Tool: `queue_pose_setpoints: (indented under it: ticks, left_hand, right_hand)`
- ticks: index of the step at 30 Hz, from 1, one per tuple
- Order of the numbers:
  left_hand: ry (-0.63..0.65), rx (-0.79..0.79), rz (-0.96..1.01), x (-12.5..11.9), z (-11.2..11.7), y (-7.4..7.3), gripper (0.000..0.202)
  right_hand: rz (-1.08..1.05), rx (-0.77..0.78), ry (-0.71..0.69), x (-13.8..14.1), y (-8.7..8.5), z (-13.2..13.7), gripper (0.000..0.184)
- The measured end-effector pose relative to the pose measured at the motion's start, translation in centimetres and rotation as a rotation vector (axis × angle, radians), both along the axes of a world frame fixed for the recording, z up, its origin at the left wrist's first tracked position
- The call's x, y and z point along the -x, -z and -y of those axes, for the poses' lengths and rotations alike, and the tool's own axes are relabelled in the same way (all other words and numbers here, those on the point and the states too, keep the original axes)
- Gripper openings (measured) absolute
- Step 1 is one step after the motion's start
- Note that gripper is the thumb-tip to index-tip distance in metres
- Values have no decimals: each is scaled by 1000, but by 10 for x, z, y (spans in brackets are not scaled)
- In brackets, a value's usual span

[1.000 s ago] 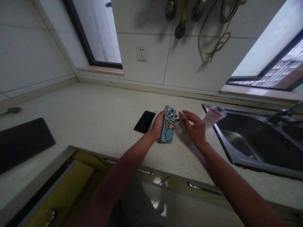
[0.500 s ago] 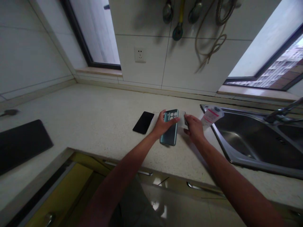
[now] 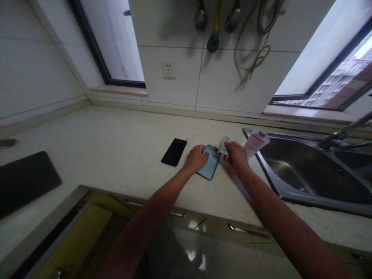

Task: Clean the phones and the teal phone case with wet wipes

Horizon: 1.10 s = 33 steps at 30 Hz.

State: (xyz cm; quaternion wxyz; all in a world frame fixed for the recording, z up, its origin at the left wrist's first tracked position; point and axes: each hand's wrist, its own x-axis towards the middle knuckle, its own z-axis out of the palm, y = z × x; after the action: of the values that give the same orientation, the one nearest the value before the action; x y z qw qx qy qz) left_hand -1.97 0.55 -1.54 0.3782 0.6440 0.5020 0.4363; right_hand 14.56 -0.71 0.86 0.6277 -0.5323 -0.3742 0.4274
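Observation:
A teal phone case (image 3: 209, 167) with camera cut-outs at its top end lies low at the counter, its pale blue face showing. My left hand (image 3: 197, 158) is closed on the case's left edge, thumb over the face. In my right hand (image 3: 236, 154) a pale, thin wipe or tissue (image 3: 222, 145) is pinched, its lower end touching the case's upper right corner. To the left of the case rests a black-screened smartphone (image 3: 174, 152), apart from both hands. Beyond my right hand is a whitish packet with pink print (image 3: 255, 143); whether my hand touches it I cannot tell.
A steel sink (image 3: 290, 164) with a tap (image 3: 334, 140) is on the right. A black flat panel (image 3: 29, 178) lies at the far left of the pale counter (image 3: 124, 155). An open yellow drawer (image 3: 75, 232) juts out below. A wall socket (image 3: 168, 70) and hanging hoses are behind.
My left hand has lowered and tilted the phone case, so its face now looks lighter. The wipe has come up over the case's top corner with my right hand. The view has shifted slightly.

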Motion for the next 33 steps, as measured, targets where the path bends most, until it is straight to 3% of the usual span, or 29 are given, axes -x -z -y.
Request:
queue_pose_setpoints:
  ticks: [5,8,11,14,20,24,27,31,33]
  left_hand:
    - [-129,-126,-243,16,-5,-14,28]
    - [-334,-243,-545,30,-2,-26,32]
    - [-511,-201,-789,48,1,-30,44]
    - [-507,1,-919,64,0,-27,61]
    - [-508,37,-887,73,-5,-25,62]
    - [-516,65,-658,72,-5,-30,62]
    - [-483,99,-241,71,-8,-30,62]
    - [-165,372,561,64,-13,-24,53]
    - [-73,531,777,61,-15,-22,45]
  right_hand:
    - [-15,54,27,-1,2,-2,25]
    - [-9,58,31,-1,5,-4,23]
    - [-3,55,41,-2,10,-7,23]
    - [2,47,54,-3,13,-9,24]
    - [2,59,47,-1,12,-7,22]
    - [-8,70,47,1,9,-5,22]
    - [-9,80,37,2,7,-2,22]
    - [-4,80,19,6,3,3,25]
    - [3,71,5,8,1,5,25]
